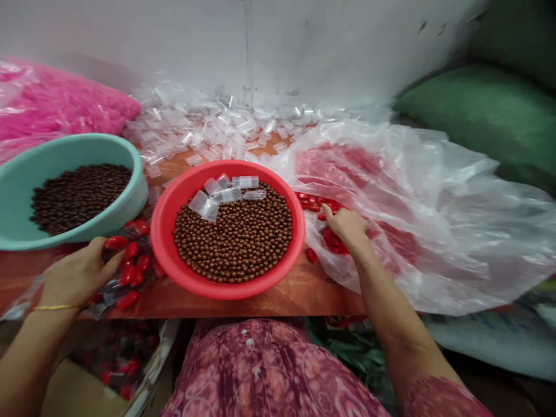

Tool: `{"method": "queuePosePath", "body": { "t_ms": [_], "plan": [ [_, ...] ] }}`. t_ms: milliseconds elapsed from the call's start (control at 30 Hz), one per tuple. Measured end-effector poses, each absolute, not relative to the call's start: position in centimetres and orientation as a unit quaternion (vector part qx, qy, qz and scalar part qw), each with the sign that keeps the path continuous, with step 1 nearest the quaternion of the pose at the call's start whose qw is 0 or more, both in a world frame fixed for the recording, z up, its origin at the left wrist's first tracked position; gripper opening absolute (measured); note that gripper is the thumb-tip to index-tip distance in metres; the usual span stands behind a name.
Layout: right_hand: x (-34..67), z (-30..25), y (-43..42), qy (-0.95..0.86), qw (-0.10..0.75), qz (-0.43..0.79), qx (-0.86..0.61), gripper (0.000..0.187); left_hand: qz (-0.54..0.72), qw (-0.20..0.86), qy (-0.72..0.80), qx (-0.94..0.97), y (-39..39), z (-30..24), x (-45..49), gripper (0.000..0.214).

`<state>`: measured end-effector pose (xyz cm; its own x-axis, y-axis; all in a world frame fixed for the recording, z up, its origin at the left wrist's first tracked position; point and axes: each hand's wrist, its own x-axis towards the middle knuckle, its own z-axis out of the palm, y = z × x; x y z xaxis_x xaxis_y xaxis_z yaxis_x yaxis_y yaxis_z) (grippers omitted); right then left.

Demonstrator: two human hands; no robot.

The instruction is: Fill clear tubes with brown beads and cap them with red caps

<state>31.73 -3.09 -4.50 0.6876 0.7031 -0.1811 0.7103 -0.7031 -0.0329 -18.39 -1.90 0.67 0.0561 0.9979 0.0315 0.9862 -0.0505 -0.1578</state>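
Note:
A red bowl [167, 231] full of small brown balls sits in front of me, with a few clear little bags lying on top. My left hand [76, 275] rests at the table's left edge, fingers curled on a clear bag of red capsules [130, 272]. My right hand [347, 227] reaches into the open mouth of a big clear plastic bag [456, 231], fingers bent down among loose red capsules [315, 204] beside the red bowl.
A teal bowl [134, 191] of dark brown balls stands at the left. Many small clear bags [204, 130] lie heaped along the white wall. A pink bag [56, 104] is at far left, green sacks [478, 116] at right. A box with red capsules sits below the table.

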Motion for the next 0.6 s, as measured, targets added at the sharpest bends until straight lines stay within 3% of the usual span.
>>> {"method": "queuePosePath", "body": {
  "t_ms": [133,267,433,600],
  "plan": [
    [31.5,-6.0,-2.0,0.386,0.033,-0.075,0.919,0.054,0.075,0.109,-0.639,-0.758,-2.1,2.3,-16.8,0.031],
    [31.9,-6.4,-1.4,0.377,0.022,-0.092,0.921,0.053,0.003,0.167,-0.504,-0.848,-1.0,4.5,-11.8,0.032],
    [33.0,-6.9,-1.0,0.326,-0.014,-0.095,0.941,0.052,0.023,0.092,-0.272,-0.958,4.0,2.8,-6.4,0.03],
    [33.7,-7.2,-0.2,0.36,-0.049,-0.065,0.929,0.053,0.059,0.059,-0.205,-0.975,7.6,0.9,-3.9,0.02]
  ]
}}
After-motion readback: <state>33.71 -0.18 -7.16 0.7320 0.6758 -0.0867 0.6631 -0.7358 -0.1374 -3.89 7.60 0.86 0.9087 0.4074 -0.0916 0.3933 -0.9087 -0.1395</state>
